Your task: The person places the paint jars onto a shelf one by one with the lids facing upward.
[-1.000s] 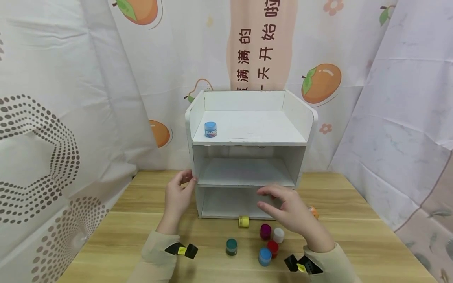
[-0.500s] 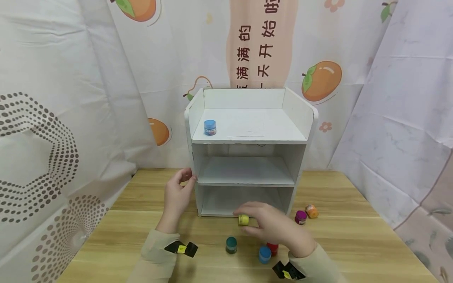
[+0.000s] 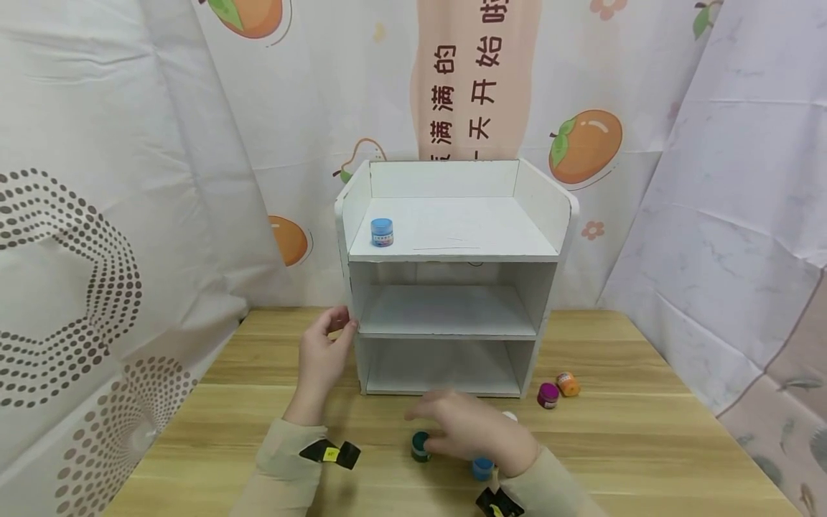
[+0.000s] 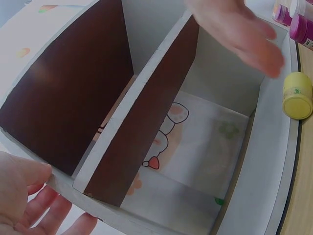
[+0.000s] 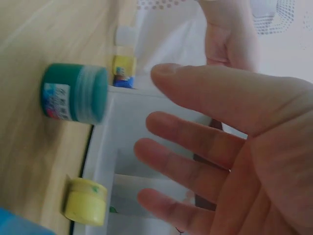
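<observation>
My left hand [image 3: 323, 355] rests against the left side panel of the white shelf unit [image 3: 446, 256], thumb at its front edge. In the left wrist view its fingertips [image 4: 54, 208] lie along the outer edge. My right hand [image 3: 468, 427] hovers at a green-lidded paint jar [image 3: 420, 446], fingers spread. The right wrist view shows the green jar [image 5: 73, 93] apart from those fingers, with a yellow jar [image 5: 85, 200] lying on its side by the shelf base. In the head view the right hand hides that yellow jar.
A light-blue jar [image 3: 382, 232] stands on the top shelf. Purple [image 3: 548, 395] and orange [image 3: 568, 384] jars sit right of the unit. A blue jar [image 3: 482, 469] and a white one [image 3: 510, 416] are partly covered by the right hand. Printed curtains hang behind the wooden table [image 3: 646, 445].
My right hand has moved left and nearer the front, from right of the yellow jar, past it, to the green jar. The left hand stays at the side panel.
</observation>
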Motion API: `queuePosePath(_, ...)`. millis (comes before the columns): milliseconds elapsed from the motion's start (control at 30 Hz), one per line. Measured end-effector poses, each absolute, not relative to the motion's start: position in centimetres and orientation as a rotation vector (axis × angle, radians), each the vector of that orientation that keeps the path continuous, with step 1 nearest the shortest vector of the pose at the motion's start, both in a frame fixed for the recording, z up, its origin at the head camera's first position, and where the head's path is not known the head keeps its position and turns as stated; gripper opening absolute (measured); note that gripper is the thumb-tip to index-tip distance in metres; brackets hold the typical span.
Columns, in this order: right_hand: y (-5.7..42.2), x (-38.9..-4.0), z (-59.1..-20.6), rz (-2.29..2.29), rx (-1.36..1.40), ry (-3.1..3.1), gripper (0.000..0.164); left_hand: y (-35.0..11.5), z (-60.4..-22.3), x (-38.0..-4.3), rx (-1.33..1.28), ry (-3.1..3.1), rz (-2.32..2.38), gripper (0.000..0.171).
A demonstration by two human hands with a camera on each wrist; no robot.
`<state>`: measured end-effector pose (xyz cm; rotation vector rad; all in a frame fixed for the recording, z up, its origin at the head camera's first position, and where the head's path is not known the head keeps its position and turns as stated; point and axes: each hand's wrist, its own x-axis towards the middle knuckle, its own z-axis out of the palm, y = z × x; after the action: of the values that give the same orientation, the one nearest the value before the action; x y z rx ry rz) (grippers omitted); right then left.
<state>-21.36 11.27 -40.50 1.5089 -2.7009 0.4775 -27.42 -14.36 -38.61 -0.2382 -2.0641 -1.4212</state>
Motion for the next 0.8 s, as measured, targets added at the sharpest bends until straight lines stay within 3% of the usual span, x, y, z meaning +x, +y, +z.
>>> queuePosePath(800, 10.0, -20.8, -42.2, 0.289, 1.418, -2.867, 0.041, -14.4, -38.6, -27.4, -0.235, -2.069, -1.408, 0.02)
